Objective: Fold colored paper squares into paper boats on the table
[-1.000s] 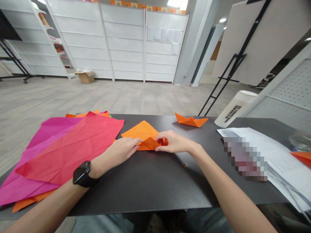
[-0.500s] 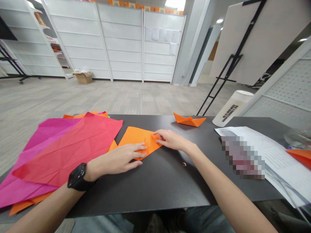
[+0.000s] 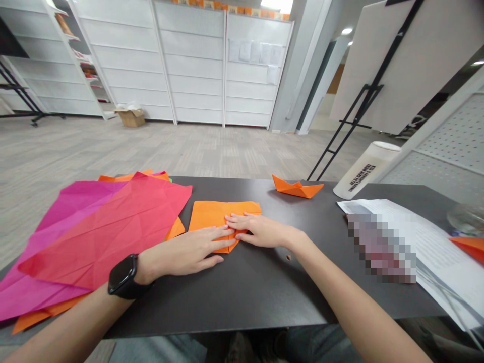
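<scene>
A folded sheet of orange paper [image 3: 209, 214] lies flat on the dark table [image 3: 242, 297] in front of me. My left hand [image 3: 192, 248], with a black watch [image 3: 124, 275] on its wrist, rests palm down with its fingers stretched over the paper's near left part. From the right, my right hand [image 3: 260, 229] lies flat on the paper, and its fingertips meet those of the left. The paper's near right part is hidden under my fingers. Beyond my right hand stands a folded orange paper boat [image 3: 297, 188].
Crumpled red paper [image 3: 109, 229] and magenta paper [image 3: 71, 206] lie piled at the left with orange sheets beneath. A white cylinder [image 3: 365, 171] stands at the back right. Printed white sheets [image 3: 427, 242] lie nearer, beside another orange paper piece [image 3: 469, 247].
My right hand has moved left and flattened on the paper, next to my left fingers. The paper's right side, raised under the right fingers before, now lies folded over and pressed down.
</scene>
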### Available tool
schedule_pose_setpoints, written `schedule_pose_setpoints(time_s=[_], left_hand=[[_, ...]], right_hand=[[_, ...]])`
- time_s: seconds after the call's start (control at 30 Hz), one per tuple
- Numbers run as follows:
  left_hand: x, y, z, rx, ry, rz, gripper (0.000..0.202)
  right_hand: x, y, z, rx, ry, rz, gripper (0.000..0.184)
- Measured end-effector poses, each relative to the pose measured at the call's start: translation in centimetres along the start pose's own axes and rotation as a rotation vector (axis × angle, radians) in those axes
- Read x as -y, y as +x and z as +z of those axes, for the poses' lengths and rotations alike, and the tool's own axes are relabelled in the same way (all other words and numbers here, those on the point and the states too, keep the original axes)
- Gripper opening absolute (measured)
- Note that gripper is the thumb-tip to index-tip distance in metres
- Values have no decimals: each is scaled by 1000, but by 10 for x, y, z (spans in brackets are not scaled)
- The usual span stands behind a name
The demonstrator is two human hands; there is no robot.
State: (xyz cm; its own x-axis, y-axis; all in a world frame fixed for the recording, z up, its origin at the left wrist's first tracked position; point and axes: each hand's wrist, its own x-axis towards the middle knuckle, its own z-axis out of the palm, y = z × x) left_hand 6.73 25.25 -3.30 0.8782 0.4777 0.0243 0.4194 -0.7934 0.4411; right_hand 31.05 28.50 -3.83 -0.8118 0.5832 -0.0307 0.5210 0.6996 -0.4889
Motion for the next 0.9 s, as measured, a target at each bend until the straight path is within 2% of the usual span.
schedule_pose_setpoints(time_s=[0.23, 0.47, 0.73, 0.8, 0.9], left_hand=[[1, -5, -5, 67, -23, -29, 52], [2, -7, -11, 133, -6, -28, 53], [15, -27, -34, 34, 73, -126, 50], [17, -27, -35, -19, 109, -128, 42], [20, -23, -32, -165, 147, -149, 27]], right_hand=[[-22, -7, -11, -64, 111, 40, 52], [-37, -9, -17, -43, 16, 92, 44], [-41, -11, -18, -44, -29, 79, 42], [-40, -12, -19, -48, -42, 78, 41], [-36, -12, -20, -52, -74, 67, 38]])
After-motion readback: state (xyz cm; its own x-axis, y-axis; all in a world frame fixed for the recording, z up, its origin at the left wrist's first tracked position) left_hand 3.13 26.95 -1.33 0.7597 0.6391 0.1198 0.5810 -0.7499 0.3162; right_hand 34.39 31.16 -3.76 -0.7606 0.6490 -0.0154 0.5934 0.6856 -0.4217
